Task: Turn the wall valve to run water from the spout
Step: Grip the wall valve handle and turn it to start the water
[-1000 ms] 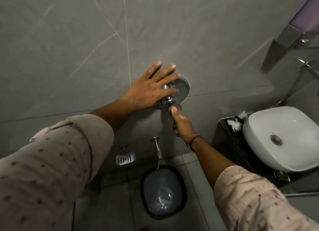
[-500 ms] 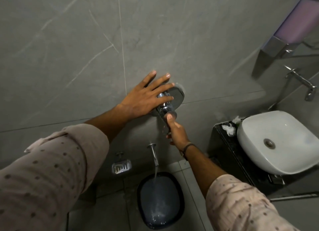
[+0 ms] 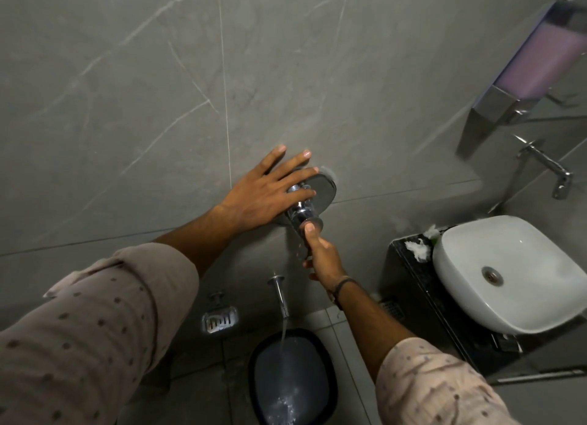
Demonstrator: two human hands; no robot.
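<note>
A chrome wall valve [image 3: 320, 189] with a round plate sits on the grey tiled wall at mid-frame. My left hand [image 3: 263, 195] lies flat on the wall with fingers spread, touching the valve's left side. My right hand [image 3: 320, 253] grips the valve's lever from below, thumb on its knob. Under the valve a chrome spout [image 3: 281, 294] pours a steady stream of water into a dark blue bucket [image 3: 290, 377] on the floor.
A white basin [image 3: 508, 272] stands on a dark counter at the right, with a wall tap [image 3: 546, 164] and a soap dispenser [image 3: 536, 62] above it. A chrome soap dish [image 3: 219, 321] hangs left of the spout.
Water now runs in a fuller stream from the spout into the bucket. My hands stay on the valve; the view has shifted a little.
</note>
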